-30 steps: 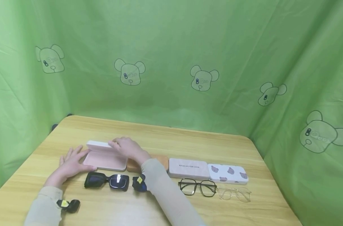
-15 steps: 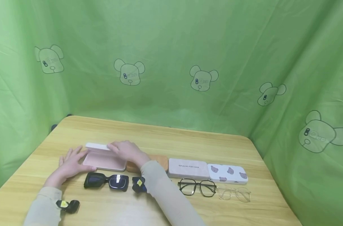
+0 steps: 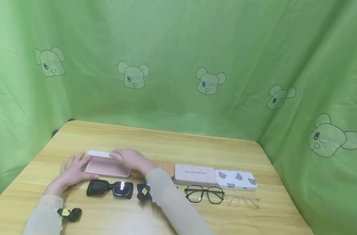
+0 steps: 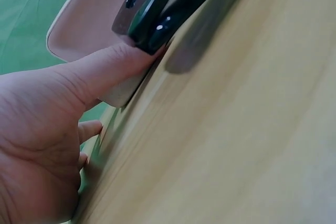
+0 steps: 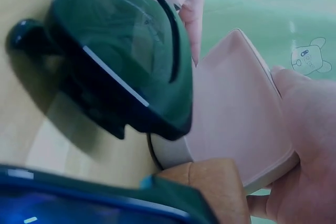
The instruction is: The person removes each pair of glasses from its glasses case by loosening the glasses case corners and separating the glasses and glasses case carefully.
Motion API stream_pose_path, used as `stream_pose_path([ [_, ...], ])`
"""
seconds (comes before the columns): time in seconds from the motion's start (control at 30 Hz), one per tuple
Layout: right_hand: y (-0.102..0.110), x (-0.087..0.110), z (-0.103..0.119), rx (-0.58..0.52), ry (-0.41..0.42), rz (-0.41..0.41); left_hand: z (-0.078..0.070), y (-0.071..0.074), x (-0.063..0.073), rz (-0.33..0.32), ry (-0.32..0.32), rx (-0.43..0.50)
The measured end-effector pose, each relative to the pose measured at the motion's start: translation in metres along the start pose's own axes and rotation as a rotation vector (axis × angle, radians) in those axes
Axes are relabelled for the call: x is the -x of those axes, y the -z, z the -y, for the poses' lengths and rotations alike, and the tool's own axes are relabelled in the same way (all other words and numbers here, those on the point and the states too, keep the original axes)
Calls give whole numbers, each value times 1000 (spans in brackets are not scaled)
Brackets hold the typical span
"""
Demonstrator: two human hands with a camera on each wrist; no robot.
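An eyeglass case [image 3: 109, 168] with a pink lining stands at the left end of a row, its lid [image 3: 98, 154] partly raised. My right hand [image 3: 133, 160] grips the lid's right part, thumb on the near side and fingers behind. My left hand [image 3: 73, 172] is at the case's left end, fingers spread and the thumb along the front corner. Black sunglasses [image 3: 122, 189] lie just in front, close to the left thumb in the left wrist view. Dark sunglasses with blue lenses [image 5: 100, 205] appear in the right wrist view, mostly hidden by my right forearm in the head view.
An orange-brown case [image 3: 168, 168], a pale pink lettered case [image 3: 196, 176] and a white bear-print case [image 3: 237, 179] continue the row rightward. Black-framed glasses [image 3: 204, 194] and thin clear-lensed glasses [image 3: 243, 200] lie before them. A green curtain [image 3: 166, 107] rises behind the table.
The lid has tilted lower toward the case bottom, and my right hand has come down slightly with it. My left hand stays at the case's left end.
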State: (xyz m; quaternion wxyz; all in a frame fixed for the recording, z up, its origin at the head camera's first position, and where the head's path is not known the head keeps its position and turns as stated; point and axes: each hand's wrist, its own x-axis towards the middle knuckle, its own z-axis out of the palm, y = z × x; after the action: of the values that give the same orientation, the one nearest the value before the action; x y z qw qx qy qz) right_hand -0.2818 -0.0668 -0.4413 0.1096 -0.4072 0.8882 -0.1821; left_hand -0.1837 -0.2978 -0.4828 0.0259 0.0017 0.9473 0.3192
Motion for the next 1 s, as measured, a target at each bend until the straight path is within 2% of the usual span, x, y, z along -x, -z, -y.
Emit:
stream_pose_path([
  [0.43, -3, 1, 3, 40, 53, 31, 1, 0, 3, -12, 4, 34],
  [1.0, -2, 4, 2, 9, 59, 56, -3, -1, 3, -25, -2, 30],
])
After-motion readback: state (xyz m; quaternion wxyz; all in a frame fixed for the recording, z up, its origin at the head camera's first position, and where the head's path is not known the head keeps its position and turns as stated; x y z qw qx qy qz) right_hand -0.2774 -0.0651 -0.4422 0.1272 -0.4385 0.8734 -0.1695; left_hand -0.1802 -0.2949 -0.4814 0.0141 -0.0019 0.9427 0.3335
